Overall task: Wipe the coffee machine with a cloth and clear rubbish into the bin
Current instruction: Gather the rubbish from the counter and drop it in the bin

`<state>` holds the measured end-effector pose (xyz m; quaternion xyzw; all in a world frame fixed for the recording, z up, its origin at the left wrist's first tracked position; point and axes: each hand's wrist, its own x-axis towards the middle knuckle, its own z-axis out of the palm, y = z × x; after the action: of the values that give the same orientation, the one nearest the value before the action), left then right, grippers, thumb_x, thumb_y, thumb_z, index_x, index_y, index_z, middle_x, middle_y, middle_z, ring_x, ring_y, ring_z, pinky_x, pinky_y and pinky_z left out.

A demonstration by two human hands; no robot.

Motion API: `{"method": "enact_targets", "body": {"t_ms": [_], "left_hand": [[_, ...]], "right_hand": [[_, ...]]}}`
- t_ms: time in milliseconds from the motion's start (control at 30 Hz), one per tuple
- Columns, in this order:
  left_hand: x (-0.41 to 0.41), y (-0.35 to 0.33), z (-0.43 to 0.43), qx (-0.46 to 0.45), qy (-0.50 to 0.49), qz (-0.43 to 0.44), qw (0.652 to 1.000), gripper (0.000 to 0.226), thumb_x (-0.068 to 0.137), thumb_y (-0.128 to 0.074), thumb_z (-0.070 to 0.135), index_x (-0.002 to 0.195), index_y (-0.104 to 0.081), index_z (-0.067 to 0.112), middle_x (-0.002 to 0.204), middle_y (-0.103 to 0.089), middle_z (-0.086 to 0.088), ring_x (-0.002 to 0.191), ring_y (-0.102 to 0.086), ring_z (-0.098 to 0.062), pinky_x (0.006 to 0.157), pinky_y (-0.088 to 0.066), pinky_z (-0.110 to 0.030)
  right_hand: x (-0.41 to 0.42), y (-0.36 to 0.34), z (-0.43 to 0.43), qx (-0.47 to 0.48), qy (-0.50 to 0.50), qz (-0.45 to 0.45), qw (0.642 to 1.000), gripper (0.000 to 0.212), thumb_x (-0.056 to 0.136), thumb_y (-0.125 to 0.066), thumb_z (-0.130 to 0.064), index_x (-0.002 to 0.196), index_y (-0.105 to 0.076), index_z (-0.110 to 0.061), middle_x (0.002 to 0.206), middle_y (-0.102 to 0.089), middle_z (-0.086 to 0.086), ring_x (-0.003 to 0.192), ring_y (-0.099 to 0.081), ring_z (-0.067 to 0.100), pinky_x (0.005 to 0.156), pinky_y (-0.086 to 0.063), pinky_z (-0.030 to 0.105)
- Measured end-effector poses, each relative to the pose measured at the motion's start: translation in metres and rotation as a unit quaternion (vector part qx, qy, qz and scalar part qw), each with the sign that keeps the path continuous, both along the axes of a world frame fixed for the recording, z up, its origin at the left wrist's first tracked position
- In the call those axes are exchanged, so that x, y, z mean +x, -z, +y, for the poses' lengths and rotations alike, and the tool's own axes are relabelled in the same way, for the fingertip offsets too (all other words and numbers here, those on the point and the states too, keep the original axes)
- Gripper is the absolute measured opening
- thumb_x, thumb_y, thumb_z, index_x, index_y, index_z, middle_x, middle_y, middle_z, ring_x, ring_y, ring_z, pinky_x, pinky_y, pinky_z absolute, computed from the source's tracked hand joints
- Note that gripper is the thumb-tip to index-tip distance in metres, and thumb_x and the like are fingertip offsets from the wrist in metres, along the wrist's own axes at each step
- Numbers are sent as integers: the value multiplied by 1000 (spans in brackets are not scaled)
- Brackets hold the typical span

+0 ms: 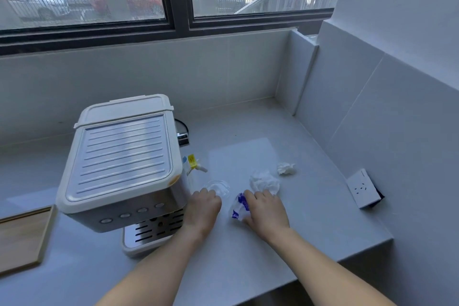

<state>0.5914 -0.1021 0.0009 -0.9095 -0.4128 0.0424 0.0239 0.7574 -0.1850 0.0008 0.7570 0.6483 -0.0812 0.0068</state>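
A white and steel coffee machine (121,164) stands on the grey counter (310,221) at the left. To its right lie a clear plastic lid (219,187), a blue and white wrapper (239,207), a large crumpled white tissue (264,181) and a smaller tissue ball (286,168). My left hand (202,208) rests beside the machine with its fingertips at the near edge of the clear lid. My right hand (267,211) grips the wrapper, its fingers curled over it and touching the large tissue. No cloth or bin is in view.
A wooden tray (22,236) sits at the left edge of the counter. A white wall socket (363,187) is on the right wall. A tiled wall and a window run behind the counter. The counter's front edge ends near my forearms.
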Motion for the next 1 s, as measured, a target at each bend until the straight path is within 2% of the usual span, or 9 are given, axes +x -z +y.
{"method": "enact_targets", "body": {"t_ms": [267, 433, 667, 1000], "left_hand": [[-7, -8, -12, 25, 1, -78, 997, 38, 33, -82, -5, 44, -51, 13, 47, -48, -5, 45, -50, -25, 39, -33, -26], [-12, -18, -23, 46, -3, -88, 995, 37, 37, -80, -9, 44, -50, 12, 47, -48, -6, 44, -48, -25, 38, -35, -27], [-11, -34, -41, 47, -14, -100, 994, 37, 36, -78, -11, 45, -49, 11, 46, -47, -7, 42, -47, -27, 37, -34, -26], [-9, -51, -82, 37, -56, -119, 991, 37, 38, -73, -14, 47, -45, 8, 48, -44, -8, 42, -44, -28, 35, -28, -27]], "right_hand": [[-1, -7, -9, 61, 8, 22, 998, 30, 88, -55, -33, 117, -55, -23, 104, -69, -1, 100, -57, 26, 82, -37, 36], [4, -13, -19, 64, 21, 3, 998, 34, 88, -55, -37, 121, -53, -28, 107, -68, -4, 103, -56, 24, 83, -36, 36], [14, -20, -37, 75, 28, 23, 997, 39, 89, -54, -38, 127, -51, -27, 113, -65, -3, 109, -54, 24, 84, -40, 36], [22, -39, -71, 112, 4, 53, 992, 38, 89, -57, -40, 123, -53, -22, 112, -65, 1, 102, -54, 24, 78, -43, 34]]}}
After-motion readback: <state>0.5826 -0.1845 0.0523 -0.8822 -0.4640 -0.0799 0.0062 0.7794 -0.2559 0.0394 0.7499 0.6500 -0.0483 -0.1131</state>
